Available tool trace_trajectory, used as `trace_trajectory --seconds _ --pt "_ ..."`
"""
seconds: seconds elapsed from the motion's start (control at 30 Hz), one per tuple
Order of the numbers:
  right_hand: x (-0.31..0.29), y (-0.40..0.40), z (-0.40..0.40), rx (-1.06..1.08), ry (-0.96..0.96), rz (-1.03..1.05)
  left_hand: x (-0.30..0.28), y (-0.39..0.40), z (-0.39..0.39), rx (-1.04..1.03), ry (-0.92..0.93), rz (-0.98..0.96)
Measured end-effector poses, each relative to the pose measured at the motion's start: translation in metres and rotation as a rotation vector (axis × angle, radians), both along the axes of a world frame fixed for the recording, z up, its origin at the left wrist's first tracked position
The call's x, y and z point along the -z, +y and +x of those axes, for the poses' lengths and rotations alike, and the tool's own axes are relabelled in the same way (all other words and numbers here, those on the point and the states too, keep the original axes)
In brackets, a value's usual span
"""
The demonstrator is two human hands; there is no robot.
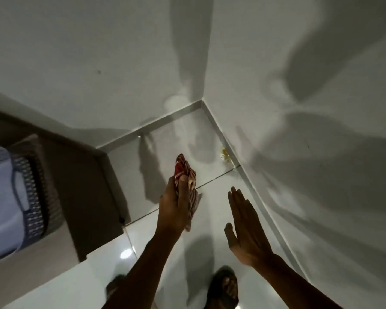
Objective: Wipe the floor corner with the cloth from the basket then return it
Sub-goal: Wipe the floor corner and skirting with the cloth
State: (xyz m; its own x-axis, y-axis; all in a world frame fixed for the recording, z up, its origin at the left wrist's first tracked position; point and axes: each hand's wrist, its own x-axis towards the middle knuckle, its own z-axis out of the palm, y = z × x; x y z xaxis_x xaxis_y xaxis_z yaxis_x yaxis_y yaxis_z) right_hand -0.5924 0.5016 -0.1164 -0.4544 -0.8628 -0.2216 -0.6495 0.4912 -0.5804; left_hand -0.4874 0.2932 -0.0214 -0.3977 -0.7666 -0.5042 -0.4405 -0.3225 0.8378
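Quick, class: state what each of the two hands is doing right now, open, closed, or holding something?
Left hand: closed, holding the red striped cloth.
Right hand: open, fingers straight, holding nothing.

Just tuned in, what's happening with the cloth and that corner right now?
The left hand holds a bunched red-and-white striped cloth above the tiled floor, short of the floor corner. The right hand is open and empty beside it. A yellowish stain sits by the right baseboard, not yet wiped. The basket sits off to the left.
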Motion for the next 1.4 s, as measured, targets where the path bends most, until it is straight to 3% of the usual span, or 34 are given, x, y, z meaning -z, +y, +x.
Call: trace_trajectory --seconds 0.3,0.5,0.57,0.6,0.7,0.77,0.87,1.03,1.17,1.23,1.4 --pt "0.164 -0.009 -0.039 0.042 0.070 0.001 0.156 -0.003 -0.087 0.034 -0.010 -0.068" --pt "0.291 0.005 -0.048 0.050 0.161 0.037 0.273 -0.025 -0.159 0.030 0.054 -0.262" --pt "0.319 0.009 -0.046 0.074 0.234 0.076 0.309 -0.029 -0.179 0.143 0.061 -0.367" --pt "0.332 0.010 -0.046 0.087 0.258 0.064 0.328 -0.029 -0.188 0.241 0.020 -0.431" --pt "0.359 0.014 -0.048 0.060 0.328 0.037 0.380 -0.013 -0.204 0.637 -0.337 -0.716" --pt "0.368 0.012 -0.051 0.076 0.358 0.061 0.403 0.003 -0.202 0.699 -0.435 -0.837" --pt "0.374 0.006 -0.048 0.137 0.383 0.105 0.414 0.010 -0.196 0.628 -0.353 -0.909" --pt "0.368 0.017 -0.045 0.107 0.421 -0.051 0.410 -0.013 -0.165 0.790 -0.316 -1.021" --pt "0.358 0.014 -0.047 0.110 0.430 -0.082 0.395 0.003 -0.199 0.589 -0.399 -0.803" --pt "0.358 0.014 -0.049 0.083 0.406 -0.068 0.390 0.017 -0.210 0.539 -0.337 -0.694" --pt "0.363 0.017 -0.045 0.081 0.455 -0.092 0.397 0.011 -0.154 0.812 -0.120 -0.887"
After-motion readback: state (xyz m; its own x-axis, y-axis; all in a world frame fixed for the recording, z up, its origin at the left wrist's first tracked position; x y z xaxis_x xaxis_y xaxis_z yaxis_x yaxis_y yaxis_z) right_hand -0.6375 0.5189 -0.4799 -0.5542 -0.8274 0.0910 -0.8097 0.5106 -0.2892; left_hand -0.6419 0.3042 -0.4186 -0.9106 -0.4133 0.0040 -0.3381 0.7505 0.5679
